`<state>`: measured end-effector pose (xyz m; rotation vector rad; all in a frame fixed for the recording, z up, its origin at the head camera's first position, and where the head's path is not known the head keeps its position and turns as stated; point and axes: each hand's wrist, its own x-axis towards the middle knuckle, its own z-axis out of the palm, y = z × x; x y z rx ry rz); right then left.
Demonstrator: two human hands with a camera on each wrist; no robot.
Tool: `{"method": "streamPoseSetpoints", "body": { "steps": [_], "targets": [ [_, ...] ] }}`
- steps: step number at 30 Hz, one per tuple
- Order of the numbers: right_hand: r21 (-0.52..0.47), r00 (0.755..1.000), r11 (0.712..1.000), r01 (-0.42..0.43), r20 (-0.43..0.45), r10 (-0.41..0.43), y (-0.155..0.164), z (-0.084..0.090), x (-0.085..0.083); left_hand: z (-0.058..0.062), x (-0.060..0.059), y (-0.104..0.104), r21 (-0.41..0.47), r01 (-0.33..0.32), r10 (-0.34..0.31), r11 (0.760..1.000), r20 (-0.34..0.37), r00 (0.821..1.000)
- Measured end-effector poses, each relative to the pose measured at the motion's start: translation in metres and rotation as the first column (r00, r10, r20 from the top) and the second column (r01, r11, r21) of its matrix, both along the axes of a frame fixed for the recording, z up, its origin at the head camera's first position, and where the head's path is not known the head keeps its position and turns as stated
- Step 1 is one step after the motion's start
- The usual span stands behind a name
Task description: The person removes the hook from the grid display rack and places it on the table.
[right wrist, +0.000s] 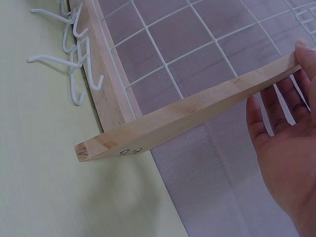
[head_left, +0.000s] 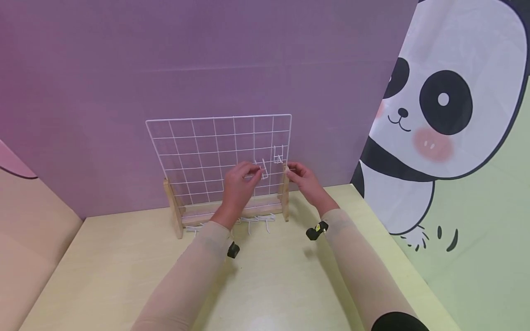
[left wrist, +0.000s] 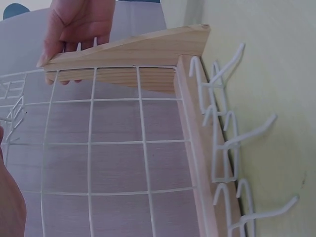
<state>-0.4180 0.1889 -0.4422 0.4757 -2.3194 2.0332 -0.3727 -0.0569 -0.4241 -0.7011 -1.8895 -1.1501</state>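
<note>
A white wire grid panel stands upright in a wooden stand. My left hand is in front of the panel's right half and pinches a white wire hook against the mesh with thumb and forefinger. Another white hook hangs on the grid just above and to the right. My right hand holds the top of the stand's right wooden post. In the right wrist view the thumb lies on the post's upper end, with the other fingers behind it. Only an edge of the left hand shows in the left wrist view.
Several loose white hooks lie along the stand's lower crossbar on the pale wooden table. The left post bears the panel's other side. Behind is a purple wall, with a panda picture to the right.
</note>
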Motion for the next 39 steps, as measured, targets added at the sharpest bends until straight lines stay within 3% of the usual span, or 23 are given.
{"method": "streamPoseSetpoints", "body": {
  "steps": [9, 22, 39],
  "targets": [
    [0.005, 1.000, 1.000, -0.004, -0.006, 0.004, -0.002, 0.001, 0.001, 0.013, -0.002, -0.005, 0.034, 0.035, -0.033, 0.999, -0.057, 0.998],
    [-0.006, 1.000, 1.000, -0.008, -0.007, 0.008, -0.003, -0.001, 0.001, 0.025, 0.010, -0.010, 0.035, 0.046, -0.043, 0.998, -0.079, 0.996],
    [-0.028, 1.000, 0.999, -0.024, -0.011, 0.024, 0.000, -0.003, -0.002, 0.015, 0.023, -0.040, -0.074, 0.048, -0.049, 0.996, -0.011, 0.999]
  ]
}}
